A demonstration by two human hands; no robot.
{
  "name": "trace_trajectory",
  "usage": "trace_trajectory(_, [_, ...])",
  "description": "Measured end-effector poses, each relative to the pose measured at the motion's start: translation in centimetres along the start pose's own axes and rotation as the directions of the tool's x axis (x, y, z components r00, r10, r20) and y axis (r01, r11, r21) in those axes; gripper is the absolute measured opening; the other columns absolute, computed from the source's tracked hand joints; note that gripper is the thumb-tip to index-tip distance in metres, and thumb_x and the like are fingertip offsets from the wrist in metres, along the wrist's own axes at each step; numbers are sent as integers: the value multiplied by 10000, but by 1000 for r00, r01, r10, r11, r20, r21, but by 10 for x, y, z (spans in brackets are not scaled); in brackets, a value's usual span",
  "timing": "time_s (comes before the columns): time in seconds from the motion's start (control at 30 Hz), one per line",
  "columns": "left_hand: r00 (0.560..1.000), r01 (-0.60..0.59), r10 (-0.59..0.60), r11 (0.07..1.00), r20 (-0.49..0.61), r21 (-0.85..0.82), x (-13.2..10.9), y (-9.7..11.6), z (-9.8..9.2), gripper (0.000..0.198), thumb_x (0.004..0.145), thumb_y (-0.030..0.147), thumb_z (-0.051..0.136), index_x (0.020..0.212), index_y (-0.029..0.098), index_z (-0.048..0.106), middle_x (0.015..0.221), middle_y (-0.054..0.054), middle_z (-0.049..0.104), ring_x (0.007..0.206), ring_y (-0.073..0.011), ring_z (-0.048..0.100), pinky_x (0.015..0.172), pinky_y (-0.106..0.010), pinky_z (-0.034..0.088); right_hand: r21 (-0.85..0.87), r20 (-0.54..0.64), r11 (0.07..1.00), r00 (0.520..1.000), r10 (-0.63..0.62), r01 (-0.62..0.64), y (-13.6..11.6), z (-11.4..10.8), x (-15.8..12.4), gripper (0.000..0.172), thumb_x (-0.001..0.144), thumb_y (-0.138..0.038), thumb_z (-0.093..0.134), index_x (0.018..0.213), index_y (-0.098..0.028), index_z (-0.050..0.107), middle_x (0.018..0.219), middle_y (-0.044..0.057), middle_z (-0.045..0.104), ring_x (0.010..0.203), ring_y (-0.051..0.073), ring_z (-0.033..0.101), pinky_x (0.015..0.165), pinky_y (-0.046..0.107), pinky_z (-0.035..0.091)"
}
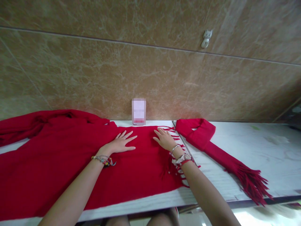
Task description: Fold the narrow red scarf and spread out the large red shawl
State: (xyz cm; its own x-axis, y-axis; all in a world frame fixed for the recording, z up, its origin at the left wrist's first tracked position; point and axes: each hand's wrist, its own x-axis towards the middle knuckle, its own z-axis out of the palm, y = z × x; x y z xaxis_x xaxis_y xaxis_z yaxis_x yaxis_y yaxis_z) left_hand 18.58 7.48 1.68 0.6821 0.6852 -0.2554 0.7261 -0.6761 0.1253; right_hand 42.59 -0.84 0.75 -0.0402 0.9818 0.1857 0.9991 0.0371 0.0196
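Observation:
A wide red fringed scarf lies spread across the white tabletop, its tassels pointing right. My left hand rests flat on the cloth with fingers spread, a ring on one finger and a beaded bracelet at the wrist. Close to the fringed end, my right hand also lies palm down on the cloth, fingers apart. A bangle and a scrunchie circle that wrist. To the left the cloth is bunched along the wall and runs out of view. Neither hand grips anything.
Another red scarf, folded narrow, lies to the right, its tassels near the front edge. A pale phone-like item, partly blurred, leans on the brown tiled wall. A cat-shaped hook is on the wall. A seam crosses the white table.

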Motion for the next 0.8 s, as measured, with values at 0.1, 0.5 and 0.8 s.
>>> trace_trajectory(0.1, [1000,4,-4,1000,7,-8,0,-1,0,707,777,634,384,1385,310,227,1490,-39,22,1339,-314,-43,1058,-496,55,-19,51,985,983,174,-173,5,6,-1,481,903,-438,322,1274,-157,443,1331,152,433,1193,293,404,941,456,335])
trace_trajectory(0.5, [1000,4,-4,1000,-12,-8,2,0,1,692,786,621,392,1383,311,230,1490,-43,40,1343,-301,-31,1060,-489,52,62,66,990,990,122,-126,3,13,8,488,897,-446,331,1287,-168,426,1360,139,404,1233,286,361,964,460,307])
trace_trajectory(0.8, [999,-11,10,1000,-40,-14,3,-3,5,683,786,620,394,1378,312,250,1488,-39,66,1342,-310,-9,1057,-499,77,53,-10,961,962,272,-271,12,8,8,517,898,-426,335,1299,-108,406,1366,185,374,1257,279,325,991,412,275])
